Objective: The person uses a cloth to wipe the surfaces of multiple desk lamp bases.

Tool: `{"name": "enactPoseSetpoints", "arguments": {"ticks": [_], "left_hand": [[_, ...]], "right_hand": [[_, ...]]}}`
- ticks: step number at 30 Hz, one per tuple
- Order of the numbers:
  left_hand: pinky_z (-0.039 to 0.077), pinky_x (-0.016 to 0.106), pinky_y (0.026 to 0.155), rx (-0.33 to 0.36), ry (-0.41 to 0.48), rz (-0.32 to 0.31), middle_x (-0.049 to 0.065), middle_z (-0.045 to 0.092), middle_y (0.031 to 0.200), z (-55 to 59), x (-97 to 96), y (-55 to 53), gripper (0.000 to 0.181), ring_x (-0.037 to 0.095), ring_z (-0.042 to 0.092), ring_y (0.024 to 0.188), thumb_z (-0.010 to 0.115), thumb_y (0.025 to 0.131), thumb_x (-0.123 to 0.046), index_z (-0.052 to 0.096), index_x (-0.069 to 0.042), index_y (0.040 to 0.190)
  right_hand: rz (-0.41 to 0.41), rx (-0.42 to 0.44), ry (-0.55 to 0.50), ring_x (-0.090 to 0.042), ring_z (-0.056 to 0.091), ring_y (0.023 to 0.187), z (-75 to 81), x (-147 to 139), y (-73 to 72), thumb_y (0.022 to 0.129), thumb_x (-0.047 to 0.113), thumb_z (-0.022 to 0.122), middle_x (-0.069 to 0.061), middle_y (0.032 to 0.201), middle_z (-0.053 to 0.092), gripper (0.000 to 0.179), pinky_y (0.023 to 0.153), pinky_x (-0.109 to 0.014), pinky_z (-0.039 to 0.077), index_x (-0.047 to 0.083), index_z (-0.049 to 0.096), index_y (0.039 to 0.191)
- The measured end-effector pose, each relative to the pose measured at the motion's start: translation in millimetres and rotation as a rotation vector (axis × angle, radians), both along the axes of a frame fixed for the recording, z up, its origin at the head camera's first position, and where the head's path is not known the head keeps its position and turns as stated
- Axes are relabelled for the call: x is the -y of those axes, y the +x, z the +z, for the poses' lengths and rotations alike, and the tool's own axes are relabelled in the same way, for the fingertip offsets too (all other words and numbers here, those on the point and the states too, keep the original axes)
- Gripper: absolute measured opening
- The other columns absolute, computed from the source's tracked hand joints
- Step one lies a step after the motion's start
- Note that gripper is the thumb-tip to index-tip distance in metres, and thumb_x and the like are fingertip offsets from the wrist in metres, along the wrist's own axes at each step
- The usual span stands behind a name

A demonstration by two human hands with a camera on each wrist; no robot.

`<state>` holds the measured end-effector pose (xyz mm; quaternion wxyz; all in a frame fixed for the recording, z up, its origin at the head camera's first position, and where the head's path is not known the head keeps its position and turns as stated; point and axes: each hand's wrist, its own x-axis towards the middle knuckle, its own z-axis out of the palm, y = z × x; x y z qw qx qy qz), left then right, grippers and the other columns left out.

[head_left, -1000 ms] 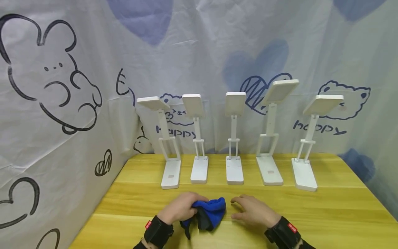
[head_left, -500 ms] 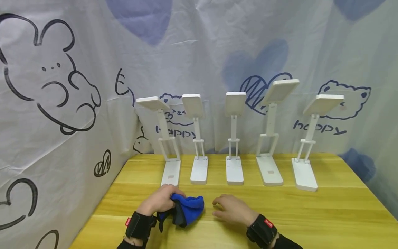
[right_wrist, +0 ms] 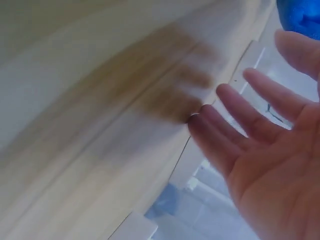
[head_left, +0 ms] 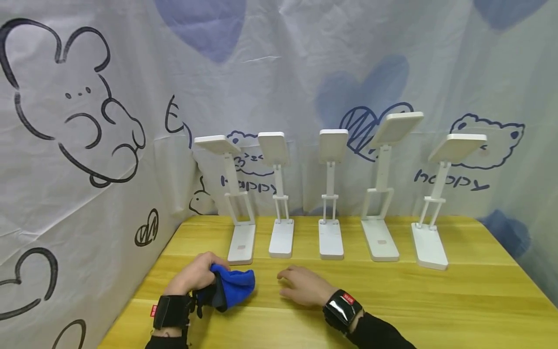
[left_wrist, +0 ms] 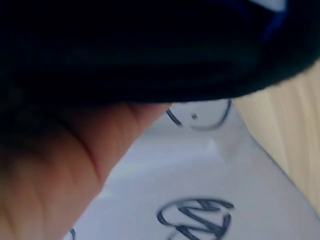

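Observation:
My left hand [head_left: 196, 275] grips a crumpled blue-and-black cloth [head_left: 237, 287] over the front left of the table, close to the front end of the leftmost white desk lamp [head_left: 242, 245]. In the left wrist view the cloth's dark side [left_wrist: 150, 60] fills the top and hides most of the fingers; part of the hand [left_wrist: 75, 165] shows below it. To the right of the cloth, my right hand [head_left: 305, 286] hovers low above the wood with nothing in it. Its spread, slightly bent fingers show in the right wrist view, with a corner of blue cloth [right_wrist: 300, 17] beyond the thumb.
Several more white folding desk lamps [head_left: 331, 240] stand in a row along the back of the wooden table [head_left: 392, 300]. Behind them hangs a pale curtain [head_left: 296, 87] with cartoon drawings, which also runs along the table's left edge.
The left hand has carried the cloth leftward, from the front middle to the front left of the table. My right hand has shifted left as well. The lamps have stayed in place.

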<state>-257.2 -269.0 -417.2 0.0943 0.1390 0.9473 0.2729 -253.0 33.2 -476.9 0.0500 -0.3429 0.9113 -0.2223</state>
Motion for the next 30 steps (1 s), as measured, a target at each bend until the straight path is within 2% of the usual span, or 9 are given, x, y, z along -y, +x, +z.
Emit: {"name": "enactPoseSetpoints", "arguments": {"ticks": [3,9,15,20,26,30], "left_hand": [[0.053,0.047,0.091,0.015,-0.005,0.042,0.007,0.073,0.101,-0.3,14.7,0.6,0.051,0.026,0.065,0.1,0.051,0.066,0.023,0.078,-0.01,0.093],[0.052,0.04,0.084,-0.001,-0.051,0.114,0.007,0.072,0.094,-5.3,40.0,-2.0,0.049,0.023,0.064,0.093,0.045,0.066,0.021,0.077,-0.01,0.085],[0.049,0.039,0.081,0.014,-0.092,0.213,0.008,0.071,0.098,-11.0,56.4,-1.5,0.048,0.023,0.061,0.091,0.045,0.068,0.019,0.077,-0.011,0.088],[0.049,0.041,0.081,0.0,-0.122,0.249,0.01,0.069,0.099,-10.8,57.6,-4.1,0.043,0.025,0.059,0.09,0.048,0.071,0.016,0.076,-0.011,0.089],[0.049,0.04,0.082,0.017,-0.139,0.242,0.011,0.069,0.099,-12.5,59.8,-3.2,0.041,0.025,0.059,0.09,0.049,0.071,0.015,0.076,-0.01,0.09],[0.048,0.037,0.081,0.044,-0.126,0.227,0.009,0.07,0.099,-14.5,60.3,-2.9,0.045,0.024,0.059,0.091,0.048,0.07,0.016,0.077,-0.011,0.09]], "right_hand": [[0.035,-0.006,0.002,-0.022,0.057,0.121,-2.0,15.3,-4.4,0.095,0.03,0.061,-0.007,0.13,0.061,0.04,0.104,-0.037,0.046,0.01,0.062,0.13],[0.086,-0.069,0.004,-0.018,0.056,0.122,-2.1,46.5,-13.1,0.095,0.027,0.062,-0.005,0.131,0.06,0.039,0.105,-0.031,0.045,0.011,0.062,0.13],[0.061,-0.155,0.035,-0.02,0.052,0.128,-2.6,74.0,-21.7,0.095,0.026,0.061,-0.008,0.136,0.057,0.038,0.108,-0.032,0.043,0.012,0.061,0.131],[-0.004,-0.227,0.077,-0.026,0.046,0.133,-5.6,90.2,-27.6,0.093,0.025,0.064,-0.013,0.142,0.049,0.044,0.107,-0.036,0.045,0.016,0.058,0.136],[-0.072,-0.126,0.098,-0.046,0.042,0.134,-5.0,113.3,-33.6,0.093,0.026,0.065,-0.016,0.153,0.035,0.052,0.102,-0.052,0.047,0.036,0.051,0.142],[-0.145,-0.066,0.166,-0.048,0.041,0.135,-3.3,126.3,-35.7,0.093,0.023,0.064,-0.011,0.16,0.026,0.057,0.09,-0.05,0.053,0.047,0.047,0.142]]}}
